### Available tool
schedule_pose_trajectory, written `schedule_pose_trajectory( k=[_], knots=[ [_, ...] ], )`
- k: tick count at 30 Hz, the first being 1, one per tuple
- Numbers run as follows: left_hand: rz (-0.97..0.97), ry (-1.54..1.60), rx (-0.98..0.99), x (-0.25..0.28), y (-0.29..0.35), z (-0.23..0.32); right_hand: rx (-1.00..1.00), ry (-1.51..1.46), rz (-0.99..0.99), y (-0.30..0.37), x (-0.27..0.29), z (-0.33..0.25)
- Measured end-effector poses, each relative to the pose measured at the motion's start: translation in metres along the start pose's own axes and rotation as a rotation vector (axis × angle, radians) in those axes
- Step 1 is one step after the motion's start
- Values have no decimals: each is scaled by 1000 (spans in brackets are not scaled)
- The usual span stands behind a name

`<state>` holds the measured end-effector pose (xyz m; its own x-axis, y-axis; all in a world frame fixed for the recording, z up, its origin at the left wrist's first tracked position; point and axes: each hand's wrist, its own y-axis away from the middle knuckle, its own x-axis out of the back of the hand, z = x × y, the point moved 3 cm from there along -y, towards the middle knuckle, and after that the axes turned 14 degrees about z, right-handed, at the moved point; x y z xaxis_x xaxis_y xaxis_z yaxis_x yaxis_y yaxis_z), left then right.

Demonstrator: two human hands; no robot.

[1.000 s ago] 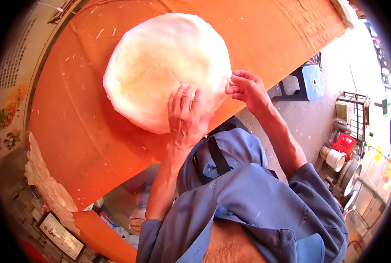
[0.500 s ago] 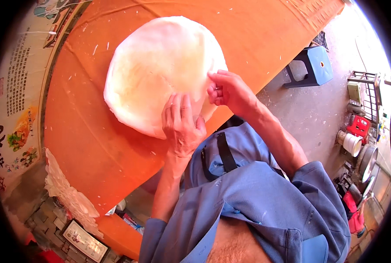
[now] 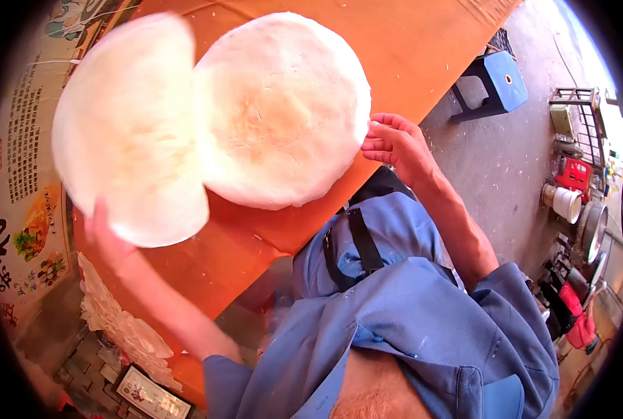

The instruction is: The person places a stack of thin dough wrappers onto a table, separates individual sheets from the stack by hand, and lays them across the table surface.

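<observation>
A pale, thin, round dough sheet point(image 3: 133, 133) is swung over to the left, its far edge blurred by motion. My left hand point(image 3: 109, 234), also blurred, is at its near left edge, fingers closed on the rim. Beside it, and meeting it along a straight fold-like line, lies a second round dough sheet point(image 3: 287, 112) of the same kind, flat on the orange tabletop. At that sheet's right rim is my right hand point(image 3: 399, 146), thumb and fingers curled together in a pinch on the edge.
The orange-covered table point(image 3: 248, 241) carries small white scraps. Off its right side stands a blue stool point(image 3: 503, 84) on the floor. Farther right are a white bucket point(image 3: 565, 202) and a red container point(image 3: 575, 174). A printed poster point(image 3: 28, 153) hangs along the left.
My left hand has moved from the front of the round sheet far to the left, turning the top sheet over that way and baring another beneath. My right hand has shifted slightly right.
</observation>
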<state>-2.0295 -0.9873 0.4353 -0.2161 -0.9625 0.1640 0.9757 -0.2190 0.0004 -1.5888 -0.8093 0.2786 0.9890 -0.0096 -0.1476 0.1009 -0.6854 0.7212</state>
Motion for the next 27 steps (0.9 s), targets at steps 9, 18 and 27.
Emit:
schedule_pose_trajectory(
  k=[9, 18, 27],
  knots=[
    [-8, -423, -560, 79, -33, -67, -104, -304, -35, 16, -13, 3],
    [-773, -306, -586, -163, 226, -60, 49, -110, -150, 12, -50, -17],
    [-800, -184, -43, -170, 206, -66, 191, 118, -43, 0, -39, -18]
  ],
)
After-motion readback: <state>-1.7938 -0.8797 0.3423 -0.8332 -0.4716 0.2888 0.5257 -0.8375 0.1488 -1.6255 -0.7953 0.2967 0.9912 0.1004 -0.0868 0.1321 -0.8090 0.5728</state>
